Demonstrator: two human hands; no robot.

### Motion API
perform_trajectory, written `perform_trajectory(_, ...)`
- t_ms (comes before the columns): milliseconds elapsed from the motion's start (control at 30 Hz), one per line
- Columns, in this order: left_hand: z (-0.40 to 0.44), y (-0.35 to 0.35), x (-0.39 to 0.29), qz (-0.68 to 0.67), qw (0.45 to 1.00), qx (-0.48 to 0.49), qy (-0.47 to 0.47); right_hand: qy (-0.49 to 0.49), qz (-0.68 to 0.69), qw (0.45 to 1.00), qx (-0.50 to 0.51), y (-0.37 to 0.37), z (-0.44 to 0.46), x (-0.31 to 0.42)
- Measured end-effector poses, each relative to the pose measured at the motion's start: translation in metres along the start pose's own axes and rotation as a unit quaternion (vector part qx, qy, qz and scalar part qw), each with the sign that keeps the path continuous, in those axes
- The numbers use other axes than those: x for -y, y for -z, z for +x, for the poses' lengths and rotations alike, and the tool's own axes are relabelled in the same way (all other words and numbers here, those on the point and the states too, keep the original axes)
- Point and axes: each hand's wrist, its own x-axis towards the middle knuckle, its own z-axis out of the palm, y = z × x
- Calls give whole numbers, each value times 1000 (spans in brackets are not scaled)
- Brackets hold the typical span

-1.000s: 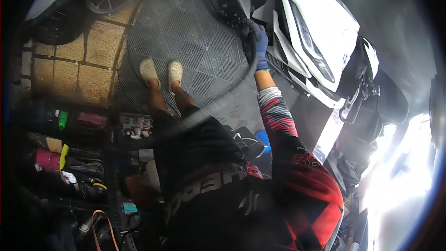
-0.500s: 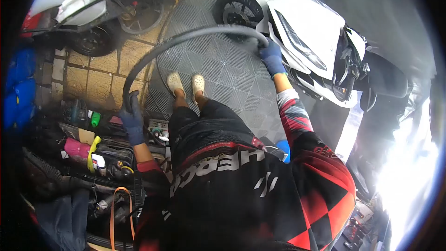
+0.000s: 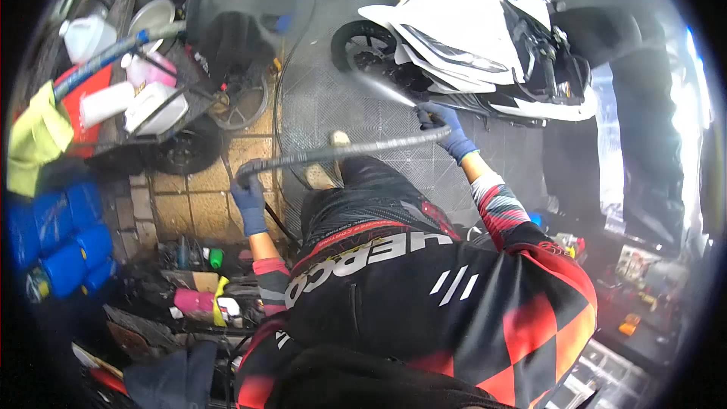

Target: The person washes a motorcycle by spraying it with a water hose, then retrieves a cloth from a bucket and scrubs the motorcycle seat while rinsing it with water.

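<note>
Between left fingers (image 3: 240,190) and right fingers (image 3: 437,111) stretches hose (image 3: 344,153).

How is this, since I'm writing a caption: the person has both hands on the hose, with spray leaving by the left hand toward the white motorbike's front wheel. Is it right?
No, the spray leaves by the right hand, not the left hand; the head view shows it. Both hands are on the hose, and the spray points toward the front wheel of the white motorbike.
</note>
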Motion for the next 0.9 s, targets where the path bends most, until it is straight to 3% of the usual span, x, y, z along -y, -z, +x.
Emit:
perform_trajectory(33,5,-3,4,3,1000,11,-10,9,8,1000,-10,4,-7,0)
perform_trajectory(67,9,-5,7,54,996,68,21,120,-161,972,-120,8,-13,0)
perform_trajectory(100,12,-6,10,108,985,122,53,219,-322,893,-226,9,-21,1)
perform_trajectory(133,11,-11,7,87,983,158,22,262,-379,842,-281,-5,-36,24)
perform_trajectory(167,13,-15,-6,143,963,223,-48,293,-363,834,-296,-8,-48,33)
perform_trajectory(233,16,-19,31,159,944,259,-129,290,-424,798,-315,-14,-66,43)
perform_trajectory(267,13,-16,31,161,941,293,-60,288,-418,798,-324,-14,-75,48)
perform_trajectory(300,8,-13,27,166,938,297,-64,311,-452,760,-348,-12,-83,53)
perform_trajectory(333,3,-9,23,143,937,318,-4,333,-485,720,-369,-11,-89,60)
perform_trajectory(367,-1,-5,18,120,933,336,56,333,-479,722,-373,-10,-96,70)
perform_trajectory(433,2,2,24,116,927,347,83,385,-420,655,-496,-10,-105,96)
perform_trajectory(567,2,1,14,211,900,378,-50,386,-414,671,-478,-7,-102,124)
perform_trajectory(633,-10,-8,-6,319,875,361,-42,272,-489,729,-394,-6,-96,126)
perform_trajectory(667,5,-10,27,254,863,419,-126,255,-508,705,-424,-4,-96,128)
perform_trajectory(767,12,-20,56,348,853,374,-106,293,-482,662,-494,-9,-113,152)
perform_trajectory(800,39,-16,115,364,829,418,-75,324,-477,651,-493,-14,-119,160)
perform_trajectory(833,44,-23,108,363,827,421,-82,325,-476,647,-500,-17,-123,166)
perform_trajectory(900,36,-34,72,343,741,535,-216,341,-484,625,-509,-22,-132,177)
